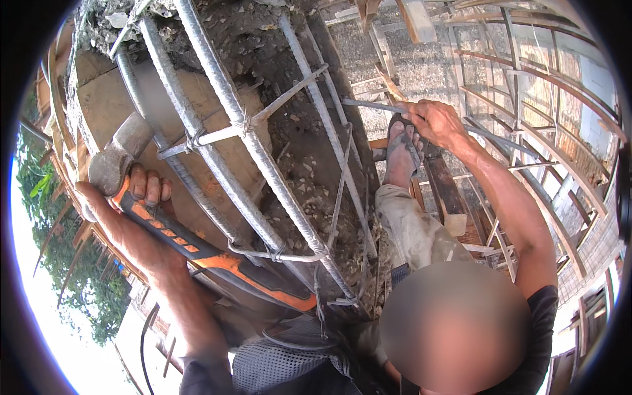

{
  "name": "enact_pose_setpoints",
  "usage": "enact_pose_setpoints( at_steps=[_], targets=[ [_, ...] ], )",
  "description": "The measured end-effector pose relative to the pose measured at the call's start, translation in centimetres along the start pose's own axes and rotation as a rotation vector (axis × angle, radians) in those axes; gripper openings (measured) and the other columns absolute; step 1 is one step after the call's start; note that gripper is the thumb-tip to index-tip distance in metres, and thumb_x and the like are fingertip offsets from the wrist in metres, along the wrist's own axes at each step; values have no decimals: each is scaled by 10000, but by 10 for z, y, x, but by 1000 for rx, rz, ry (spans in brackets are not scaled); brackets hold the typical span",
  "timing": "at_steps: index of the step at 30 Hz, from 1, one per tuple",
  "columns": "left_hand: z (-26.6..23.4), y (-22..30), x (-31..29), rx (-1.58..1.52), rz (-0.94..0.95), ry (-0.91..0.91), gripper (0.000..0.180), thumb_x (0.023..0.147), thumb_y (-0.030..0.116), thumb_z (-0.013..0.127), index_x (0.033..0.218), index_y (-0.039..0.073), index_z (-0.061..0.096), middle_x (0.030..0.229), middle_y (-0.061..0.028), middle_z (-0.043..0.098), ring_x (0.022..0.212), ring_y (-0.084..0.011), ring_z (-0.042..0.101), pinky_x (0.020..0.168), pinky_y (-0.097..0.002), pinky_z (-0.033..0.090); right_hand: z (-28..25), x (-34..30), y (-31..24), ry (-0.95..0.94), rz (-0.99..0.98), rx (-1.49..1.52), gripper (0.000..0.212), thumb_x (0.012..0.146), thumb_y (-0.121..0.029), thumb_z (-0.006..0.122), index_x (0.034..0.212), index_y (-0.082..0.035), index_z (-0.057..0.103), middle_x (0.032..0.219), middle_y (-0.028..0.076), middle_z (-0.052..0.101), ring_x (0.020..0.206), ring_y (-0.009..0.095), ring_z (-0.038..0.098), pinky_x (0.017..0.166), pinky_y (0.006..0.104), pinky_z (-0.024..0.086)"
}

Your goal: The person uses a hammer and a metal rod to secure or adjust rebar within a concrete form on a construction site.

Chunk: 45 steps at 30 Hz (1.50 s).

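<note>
My left hand (141, 214) is closed round a hammer (217, 263), high on the handle just below the head. The head is blunt grey metal; the black and orange handle slants down to the right, its lower end beside the ribbed steel rods. My right hand (431, 122) is closed on a thin grey steel bar (375, 106), which shows on both sides of the fist. Between the two hands runs a cage of rebar (227, 99), long ribbed rods tied to square stirrups (214, 136) with wire. Close to the right hand is a foot in a sandal (403, 148).
Rough concrete (293, 171) and a tan board (99, 102) lie behind the rebar. A trousered leg (421, 227) stands right of the cage. Timber pieces (444, 187) and crossing bars fill the right side. Green leaves (79, 263) show at left. A blurred oval covers part of the lower right.
</note>
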State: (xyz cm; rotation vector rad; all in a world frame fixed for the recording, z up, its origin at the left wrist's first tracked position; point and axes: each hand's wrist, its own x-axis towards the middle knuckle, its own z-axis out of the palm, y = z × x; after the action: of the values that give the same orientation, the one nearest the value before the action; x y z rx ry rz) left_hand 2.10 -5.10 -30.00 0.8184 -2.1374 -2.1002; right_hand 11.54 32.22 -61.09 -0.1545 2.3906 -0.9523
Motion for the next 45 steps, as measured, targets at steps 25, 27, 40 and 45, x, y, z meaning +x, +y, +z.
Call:
enact_pose_setpoints(
  at_steps=[25, 27, 40, 45],
  targets=[
    [-17, -16, 6, 23, -29, -72, 221, 1024, 289, 536, 1090, 78, 552, 755, 9, 394, 684, -115, 400, 675, -298, 369, 4, 48, -37, -34, 160, 195, 359, 971, -263, 594, 1319, -188, 642, 856, 198, 687, 841, 355, 668, 826, 464, 510],
    [-17, -15, 5, 21, -24, -75, 228, 1023, 289, 536, 1101, 76, 553, 754, 8, 388, 684, -115, 396, 675, -297, 366, -2, 41, -28, -217, 63, 22, 356, 969, -268, 595, 1315, -202, 647, 870, 188, 695, 861, 347, 673, 846, 459, 514],
    [-17, -15, 5, -8, -18, -88, 205, 1024, 291, 523, 1006, 87, 530, 745, 3, 380, 683, -122, 397, 675, -302, 373, 27, 48, -40, -160, 67, 197, 346, 960, -298, 599, 1245, -121, 685, 863, 245, 677, 862, 385, 670, 782, 459, 508],
    [-11, -17, 3, -79, -64, -117, 179, 1021, 279, 536, 1006, 101, 539, 734, -5, 404, 685, -131, 415, 685, -308, 396, 27, 58, -35, -45, -139, -33, 335, 969, -283, 574, 1226, -95, 677, 870, 220, 687, 827, 405, 660, 783, 507, 504]
  ],
)
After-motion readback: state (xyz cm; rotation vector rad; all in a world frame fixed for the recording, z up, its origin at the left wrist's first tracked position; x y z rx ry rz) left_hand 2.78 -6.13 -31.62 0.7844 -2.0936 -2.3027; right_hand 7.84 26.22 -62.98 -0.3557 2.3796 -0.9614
